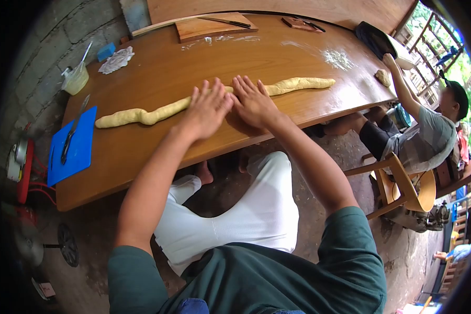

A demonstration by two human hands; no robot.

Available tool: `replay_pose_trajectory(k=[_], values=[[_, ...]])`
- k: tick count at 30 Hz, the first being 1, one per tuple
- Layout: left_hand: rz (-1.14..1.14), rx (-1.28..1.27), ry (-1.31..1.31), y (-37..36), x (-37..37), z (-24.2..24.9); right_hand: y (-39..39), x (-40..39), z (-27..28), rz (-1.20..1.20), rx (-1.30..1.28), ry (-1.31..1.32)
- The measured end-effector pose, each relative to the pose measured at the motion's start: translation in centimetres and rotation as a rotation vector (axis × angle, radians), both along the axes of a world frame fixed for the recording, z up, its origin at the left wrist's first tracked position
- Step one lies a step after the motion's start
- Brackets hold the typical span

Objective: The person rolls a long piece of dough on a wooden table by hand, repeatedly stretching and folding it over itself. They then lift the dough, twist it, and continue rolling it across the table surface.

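Observation:
A long, uneven rope of yellowish dough (165, 111) lies across the brown wooden table (204, 57). Both hands rest on its middle, side by side with thumbs close together. My left hand (206, 110) is flat with its fingers stretched out over the dough. Palm down, my right hand (254, 102) also has its fingers extended on the dough. The rope is thicker and bent on the left, and runs out past my right hand to a narrow tip. The dough beneath the palms is hidden.
A blue board (83, 141) with a knife (68, 141) lies at the left edge. A tub (76, 79), cloth (116, 60) and wooden board (214, 27) are behind. White flour (338, 59) and a dough lump (383, 78) lie right, near a seated person (429, 125).

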State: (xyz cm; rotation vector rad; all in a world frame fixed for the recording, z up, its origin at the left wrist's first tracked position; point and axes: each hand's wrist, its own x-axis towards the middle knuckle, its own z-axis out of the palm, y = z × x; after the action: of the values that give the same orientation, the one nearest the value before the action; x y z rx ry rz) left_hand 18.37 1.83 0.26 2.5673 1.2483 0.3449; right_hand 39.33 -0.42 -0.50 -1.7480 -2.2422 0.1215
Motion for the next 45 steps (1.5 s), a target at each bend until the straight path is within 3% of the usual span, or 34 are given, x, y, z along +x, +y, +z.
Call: replay_pose_trajectory(k=[4,6,11,14,16,18,22,25,31,33,37,39,41,44,45], values=[[0.173,-0.034,0.042,7.9,0.7,-0.3,7.9,1.1,0.9,-0.220,-0.146,-0.110],[0.351,-0.002,0.105,10.7,0.7,0.2,11.2,1.6,1.4,-0.239,-0.158,-0.077],[0.447,0.011,0.069,18.0,0.4,-0.6,19.2,3.6,1.5,-0.256,-0.161,0.009],[0.466,0.094,0.045,22.4,0.2,-1.5,23.4,4.8,0.9,-0.258,-0.004,0.047],[0.466,0.299,0.005,24.8,-0.2,-2.7,25.4,4.9,0.2,-0.271,0.180,0.054],[0.431,0.317,0.005,25.2,-0.4,-2.5,25.4,4.8,0.5,-0.259,0.176,0.047],[0.236,0.347,-0.109,23.0,-0.9,-2.1,23.8,5.0,0.3,-0.198,0.171,0.050],[0.315,0.436,-0.032,18.9,-0.6,-2.9,20.8,4.6,-0.3,-0.210,0.159,0.000],[0.292,0.224,0.009,7.6,-1.0,-1.2,12.1,3.3,1.3,-0.168,-0.092,-0.120],[0.043,0.290,-0.036,4.1,-2.5,-0.9,8.6,3.3,0.4,-0.084,-0.044,-0.142],[-0.094,0.152,-0.146,0.2,-5.7,2.3,1.2,5.5,2.6,0.042,0.021,-0.244],[-0.138,0.302,-0.076,-0.7,-6.8,2.8,-1.0,7.5,6.8,0.116,-0.400,-0.105],[-0.088,0.374,-0.055,-0.1,-7.9,2.8,1.5,12.6,5.2,0.247,-0.097,-0.147],[-0.012,0.269,-0.055,2.4,-10.2,1.8,2.7,18.9,2.8,0.168,0.384,-0.388],[0.000,0.276,-0.057,1.8,-10.4,2.1,2.7,19.6,3.0,0.012,0.195,-0.302]])
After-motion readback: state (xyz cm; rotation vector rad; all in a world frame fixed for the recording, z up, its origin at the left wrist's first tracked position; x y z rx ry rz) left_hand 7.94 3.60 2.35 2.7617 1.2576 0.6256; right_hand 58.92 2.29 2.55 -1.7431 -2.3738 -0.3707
